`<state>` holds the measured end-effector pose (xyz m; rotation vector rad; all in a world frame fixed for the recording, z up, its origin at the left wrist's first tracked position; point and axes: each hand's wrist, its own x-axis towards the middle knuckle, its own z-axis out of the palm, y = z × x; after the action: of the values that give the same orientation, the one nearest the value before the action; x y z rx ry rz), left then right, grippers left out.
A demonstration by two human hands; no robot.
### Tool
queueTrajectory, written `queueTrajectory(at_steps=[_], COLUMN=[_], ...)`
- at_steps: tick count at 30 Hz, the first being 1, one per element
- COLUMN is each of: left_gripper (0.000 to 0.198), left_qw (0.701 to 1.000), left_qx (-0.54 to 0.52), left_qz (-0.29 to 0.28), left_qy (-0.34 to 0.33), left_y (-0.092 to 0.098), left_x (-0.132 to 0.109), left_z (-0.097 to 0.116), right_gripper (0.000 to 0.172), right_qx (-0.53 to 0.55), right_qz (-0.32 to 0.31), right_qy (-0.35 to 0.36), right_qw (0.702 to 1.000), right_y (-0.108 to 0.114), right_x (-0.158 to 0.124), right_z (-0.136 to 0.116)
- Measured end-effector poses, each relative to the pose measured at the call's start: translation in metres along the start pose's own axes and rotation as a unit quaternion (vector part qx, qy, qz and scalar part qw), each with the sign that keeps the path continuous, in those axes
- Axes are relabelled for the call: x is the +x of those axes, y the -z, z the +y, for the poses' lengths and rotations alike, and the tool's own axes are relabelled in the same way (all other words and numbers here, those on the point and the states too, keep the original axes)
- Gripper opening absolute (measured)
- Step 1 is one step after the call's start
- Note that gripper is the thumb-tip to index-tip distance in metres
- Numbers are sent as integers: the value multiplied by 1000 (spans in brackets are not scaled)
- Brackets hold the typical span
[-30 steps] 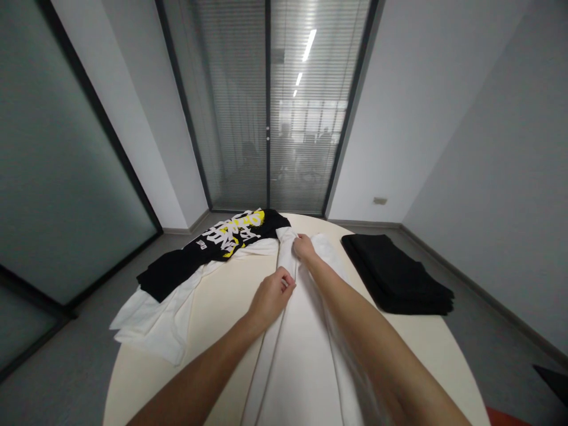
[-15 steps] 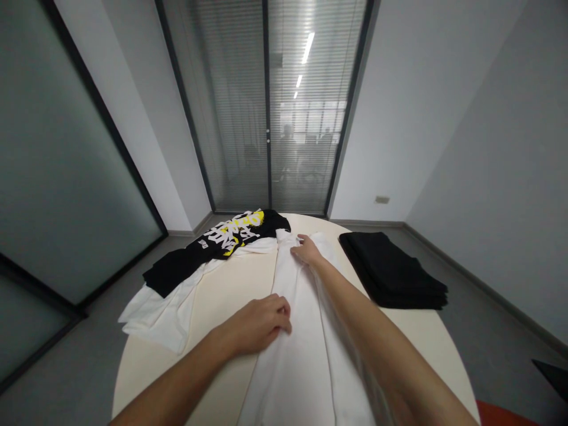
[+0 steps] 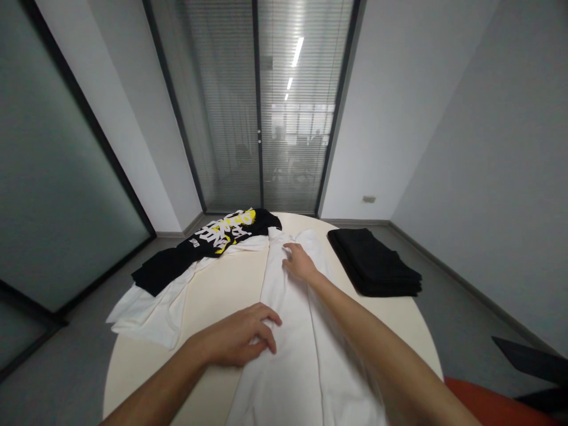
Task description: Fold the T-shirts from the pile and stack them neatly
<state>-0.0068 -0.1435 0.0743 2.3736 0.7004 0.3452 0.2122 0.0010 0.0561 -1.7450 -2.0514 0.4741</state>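
Note:
A long white garment [image 3: 295,355] lies across the table from its far side to my near edge, with a lengthwise fold line down its right half. My right hand [image 3: 299,262] rests on its far part, fingers apart over the cloth. Close to the garment's left edge is my left hand [image 3: 244,336], its fingers parted and their tips on or just above the fabric. Left of the garment, a black T-shirt [image 3: 171,269] with white and yellow lettering lies over white cloth [image 3: 148,319]. My right forearm hides some of the garment's right side.
A stack of folded black cloth [image 3: 375,263] sits on the right of the round cream table [image 3: 208,296]. A red seat [image 3: 479,402] and black chair parts [image 3: 532,361] stand at the lower right. Glass doors with blinds [image 3: 293,130] are behind the table.
My right hand has drawn slightly back from the garment's far end and its fingers have spread. My left hand's fingers have opened, and the hand sits slightly nearer me. The view has shifted right.

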Motion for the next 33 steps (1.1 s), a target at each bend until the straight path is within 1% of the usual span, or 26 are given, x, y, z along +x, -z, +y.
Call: queueTrajectory(at_steps=[2, 5, 8, 11, 15, 18, 20, 22, 25, 27, 29, 31, 33], left_gripper=[29, 21, 29, 33, 29, 34, 28, 19, 11, 6, 5, 9, 12], left_qw=[1000, 1000, 999, 996, 990, 988, 988, 989, 989, 989, 984, 980, 983], left_qx=[-12, -21, -21, -15, -13, -24, -29, -35, -63, -102, -152, -179, -166], left_qz=[-1, -12, -40, -78, -126, -144, -142, -137, -129, -111, -86, -54, -30], left_qy=[8, 10, 11, 29, 54, 52, 48, 43, 26, -4, -39, -64, -76], left_y=[-1, -3, -4, -4, -3, -4, -4, -2, 7, 14, 17, 12, -1], left_x=[-3, -6, -9, -14, -19, -20, -20, -21, -21, -19, -15, -9, -1], left_z=[-1, -2, -2, -2, -1, 1, 3, 6, 13, 19, 26, 34, 39], right_gripper=[50, 43, 41, 39, 36, 33, 35, 40, 46, 46, 46, 45, 44], right_qx=[-19, -46, -53, -38, 3, 23, 23, 12, -4, -2, 14, 34, 46], right_qz=[7, 14, 22, 37, 55, 62, 57, 48, 42, 46, 59, 79, 96], right_qy=[2, 16, 28, 52, 80, 100, 109, 105, 91, 88, 91, 98, 101], right_qw=[1000, 999, 998, 997, 995, 993, 992, 993, 995, 995, 994, 991, 989], right_y=[-1, -4, -5, -5, -8, -12, -14, -15, -15, -16, -17, -19, -20], right_x=[-6, -17, -27, -36, -46, -52, -54, -55, -54, -52, -50, -48, -46], right_z=[2, 7, 12, 18, 29, 34, 34, 33, 32, 33, 36, 39, 42])
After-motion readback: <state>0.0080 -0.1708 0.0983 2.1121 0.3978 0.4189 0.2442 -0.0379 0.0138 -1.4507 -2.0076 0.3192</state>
